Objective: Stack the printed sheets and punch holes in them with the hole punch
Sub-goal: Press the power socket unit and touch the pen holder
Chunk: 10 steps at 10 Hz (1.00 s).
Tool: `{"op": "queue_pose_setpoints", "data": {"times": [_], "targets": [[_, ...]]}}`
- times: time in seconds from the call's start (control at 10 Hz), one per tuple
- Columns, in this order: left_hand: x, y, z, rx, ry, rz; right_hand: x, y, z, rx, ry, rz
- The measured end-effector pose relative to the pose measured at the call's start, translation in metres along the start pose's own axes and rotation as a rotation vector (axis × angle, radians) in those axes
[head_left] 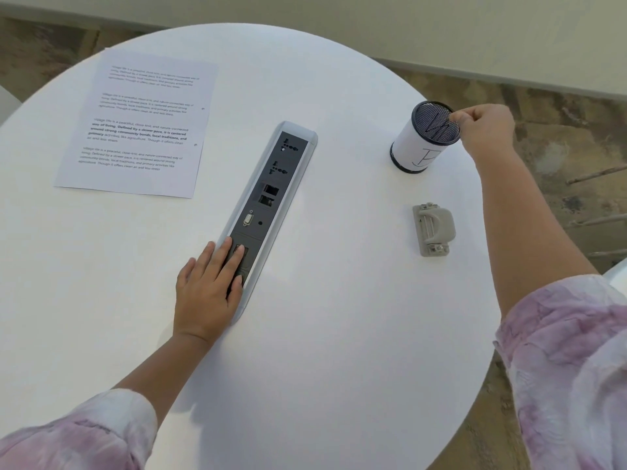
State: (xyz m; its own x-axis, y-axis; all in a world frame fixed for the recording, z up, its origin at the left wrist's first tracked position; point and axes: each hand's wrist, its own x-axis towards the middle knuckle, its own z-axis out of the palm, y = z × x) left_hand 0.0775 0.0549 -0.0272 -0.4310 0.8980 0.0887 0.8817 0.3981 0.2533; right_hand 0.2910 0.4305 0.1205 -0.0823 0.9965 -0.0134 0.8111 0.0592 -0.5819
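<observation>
On round white worktop point(339, 334): printed white paper sheets point(135, 130) lying flat at far left, looks like a squared pile already, two small dark marks near right edge, possibly punched holes but too small to confirm. Small grey metal hole punch point(434, 229) sitting alone near right edge, well apart from sheets, untouched. Long grey recessed power and data socket strip point(268, 198) running down the middle between them. Left hand point(207, 293) flat, palm down, fingers spread over near end of strip, grip holding nothing. Right hand point(485, 130) reached out to dark mesh cylindrical pen cup with white paper wrap point(424, 137), fingertips pinched narrow at its rim; whether pinching rim itself or some small item, cannot tell. Step in hand, judged: side business with cup, not stacking or punching; either setup or tidy-up. Next move, if punching not yet done: bring punch and sheets together, square pile edge, feed into punch slot, press lever with sheets held steady.
</observation>
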Motion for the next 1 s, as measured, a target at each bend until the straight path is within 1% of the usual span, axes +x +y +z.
{"op": "queue_pose_setpoints", "data": {"times": [0.2,0.3,0.4,0.5,0.6,0.7,0.8,0.9,1.0], "targets": [[0.001,0.000,0.001,-0.002,0.002,-0.004,-0.005,0.002,-0.001,0.040,0.055,-0.023],[0.000,0.000,0.001,0.002,0.012,0.004,-0.026,-0.003,0.008,0.120,0.001,-0.080],[0.001,-0.001,0.001,0.006,0.011,0.005,-0.068,-0.003,0.030,0.098,-0.123,-0.146],[0.000,-0.001,0.001,0.007,0.014,0.006,-0.112,0.012,0.056,0.022,-0.263,-0.168],[0.000,-0.001,0.000,0.003,0.012,0.008,-0.144,0.031,0.076,0.005,-0.356,-0.102],[0.001,-0.001,0.001,-0.012,0.002,0.007,-0.165,0.044,0.084,-0.014,-0.416,-0.050],[0.000,-0.001,0.003,-0.014,0.005,0.005,-0.179,0.054,0.086,-0.003,-0.457,-0.008],[0.000,-0.002,0.004,-0.016,0.015,0.016,-0.189,0.059,0.085,0.021,-0.429,0.005],[0.001,-0.002,0.005,-0.019,0.018,0.018,-0.195,0.059,0.087,-0.001,-0.410,-0.035]]}}
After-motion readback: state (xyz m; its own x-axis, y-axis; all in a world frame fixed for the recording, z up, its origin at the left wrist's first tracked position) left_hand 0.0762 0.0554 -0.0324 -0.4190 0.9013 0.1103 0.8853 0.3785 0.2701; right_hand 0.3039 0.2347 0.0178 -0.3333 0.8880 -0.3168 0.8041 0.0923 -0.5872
